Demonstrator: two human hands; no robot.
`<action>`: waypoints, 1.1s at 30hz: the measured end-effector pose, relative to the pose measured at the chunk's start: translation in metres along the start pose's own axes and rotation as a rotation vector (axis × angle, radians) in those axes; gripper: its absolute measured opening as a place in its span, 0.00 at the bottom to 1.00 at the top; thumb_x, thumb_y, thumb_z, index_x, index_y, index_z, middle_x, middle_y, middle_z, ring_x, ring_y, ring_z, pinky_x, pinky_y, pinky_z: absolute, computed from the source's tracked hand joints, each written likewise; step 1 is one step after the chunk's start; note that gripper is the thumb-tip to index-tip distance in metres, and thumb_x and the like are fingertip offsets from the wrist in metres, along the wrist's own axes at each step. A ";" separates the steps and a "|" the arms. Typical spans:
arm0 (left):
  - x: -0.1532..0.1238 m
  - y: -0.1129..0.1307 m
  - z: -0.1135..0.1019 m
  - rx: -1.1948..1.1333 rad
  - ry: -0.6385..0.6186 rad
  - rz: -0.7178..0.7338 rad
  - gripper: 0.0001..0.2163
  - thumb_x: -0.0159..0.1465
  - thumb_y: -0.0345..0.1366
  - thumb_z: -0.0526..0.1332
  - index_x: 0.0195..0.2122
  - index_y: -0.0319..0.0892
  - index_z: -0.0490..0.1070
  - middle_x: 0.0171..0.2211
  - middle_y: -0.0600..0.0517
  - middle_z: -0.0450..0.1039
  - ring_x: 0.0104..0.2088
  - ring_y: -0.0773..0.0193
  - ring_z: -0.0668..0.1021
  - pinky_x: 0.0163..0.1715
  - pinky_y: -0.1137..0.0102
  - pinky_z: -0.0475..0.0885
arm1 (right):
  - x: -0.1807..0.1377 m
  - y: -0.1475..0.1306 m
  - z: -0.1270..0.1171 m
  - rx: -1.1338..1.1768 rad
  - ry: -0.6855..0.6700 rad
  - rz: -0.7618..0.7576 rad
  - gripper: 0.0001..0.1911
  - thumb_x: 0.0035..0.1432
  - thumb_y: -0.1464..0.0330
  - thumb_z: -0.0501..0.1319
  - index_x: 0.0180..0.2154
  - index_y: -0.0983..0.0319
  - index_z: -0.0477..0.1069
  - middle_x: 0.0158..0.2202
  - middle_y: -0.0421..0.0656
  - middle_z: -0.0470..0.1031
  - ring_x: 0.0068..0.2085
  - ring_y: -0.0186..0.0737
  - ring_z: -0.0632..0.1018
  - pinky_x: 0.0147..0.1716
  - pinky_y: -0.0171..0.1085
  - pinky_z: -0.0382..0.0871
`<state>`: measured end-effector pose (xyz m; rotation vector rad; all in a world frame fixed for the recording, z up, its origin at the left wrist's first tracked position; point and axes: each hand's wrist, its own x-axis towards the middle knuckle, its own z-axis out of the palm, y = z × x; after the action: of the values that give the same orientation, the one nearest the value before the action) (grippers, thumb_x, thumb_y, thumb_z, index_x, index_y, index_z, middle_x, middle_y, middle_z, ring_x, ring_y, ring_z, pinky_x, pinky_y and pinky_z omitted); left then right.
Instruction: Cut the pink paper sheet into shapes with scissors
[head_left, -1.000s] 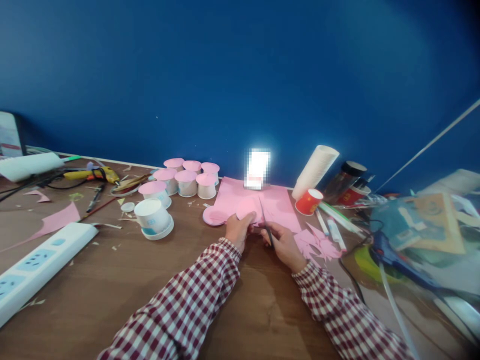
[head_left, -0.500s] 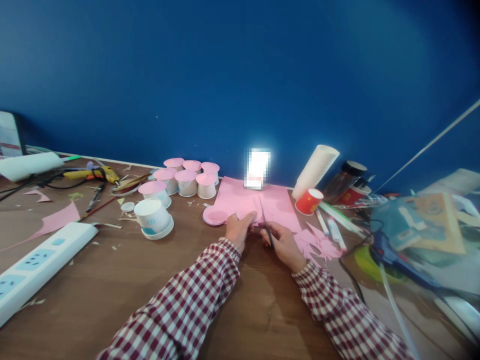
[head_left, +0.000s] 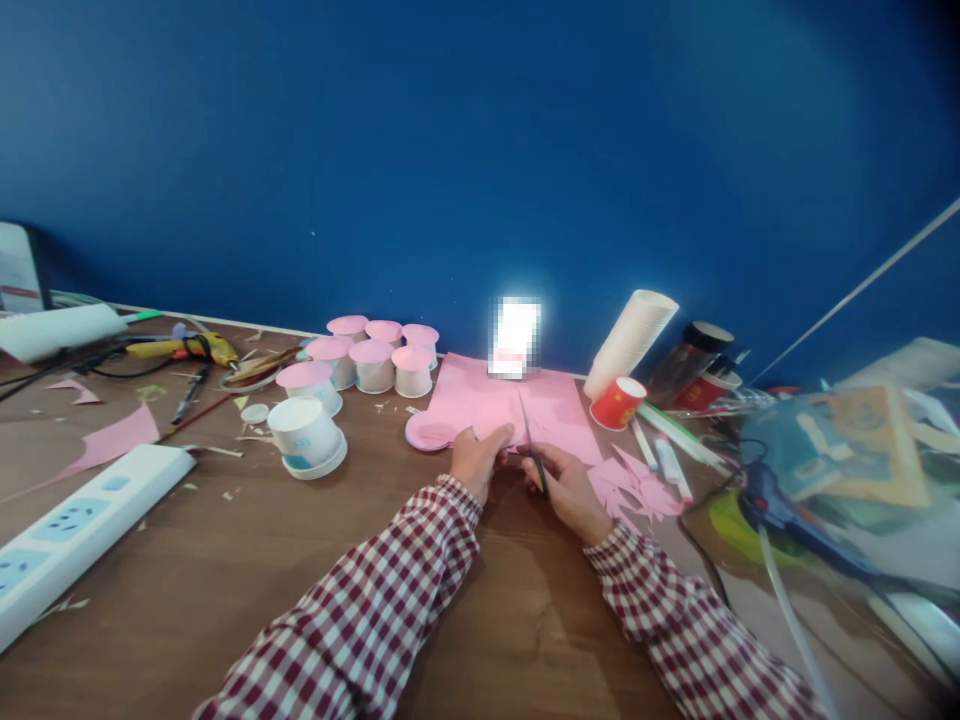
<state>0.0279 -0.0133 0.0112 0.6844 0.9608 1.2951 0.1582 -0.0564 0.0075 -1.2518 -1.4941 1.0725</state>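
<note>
Between the thumb and fingers of my left hand is a piece of pink paper, its outline hard to tell against the pink sheet behind. My right hand is closed around a pair of dark-handled scissors, whose blades point away from me beside the held paper. Under and beyond both hands lies a large pink sheet. Cut pink rounds rest at its left edge, and pink scraps lie right of my right hand.
Several paper cups with pink tops stand at left, near a white cup. A white power strip lies front left. Stacked cups, a red cup and a blue glue gun are at right. A lit phone leans against the wall.
Almost nothing differs. Both hands keep their places, and the scissor blades have shifted only very slightly beside the paper.
</note>
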 end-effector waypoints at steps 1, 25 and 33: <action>0.000 0.000 0.000 -0.004 0.000 -0.003 0.11 0.46 0.36 0.67 0.22 0.37 0.66 0.14 0.58 0.62 0.14 0.74 0.63 0.14 0.76 0.57 | 0.000 0.000 0.000 0.002 -0.001 0.000 0.18 0.56 0.60 0.59 0.44 0.66 0.70 0.20 0.36 0.64 0.22 0.32 0.67 0.22 0.32 0.63; -0.001 0.000 0.000 -0.032 -0.009 -0.019 0.12 0.45 0.36 0.68 0.23 0.37 0.66 0.14 0.58 0.62 0.14 0.75 0.63 0.13 0.76 0.58 | -0.001 0.002 -0.001 -0.014 0.001 -0.009 0.19 0.57 0.58 0.59 0.44 0.66 0.71 0.20 0.36 0.64 0.23 0.32 0.67 0.23 0.32 0.63; 0.000 0.001 0.001 -0.056 -0.014 -0.050 0.13 0.44 0.36 0.69 0.25 0.36 0.67 0.15 0.58 0.63 0.14 0.74 0.64 0.14 0.76 0.59 | 0.000 0.000 0.000 -0.004 0.009 0.003 0.20 0.57 0.57 0.58 0.44 0.66 0.71 0.20 0.36 0.65 0.22 0.32 0.67 0.23 0.32 0.63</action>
<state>0.0278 -0.0134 0.0129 0.6219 0.9212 1.2668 0.1581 -0.0567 0.0070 -1.2608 -1.4884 1.0653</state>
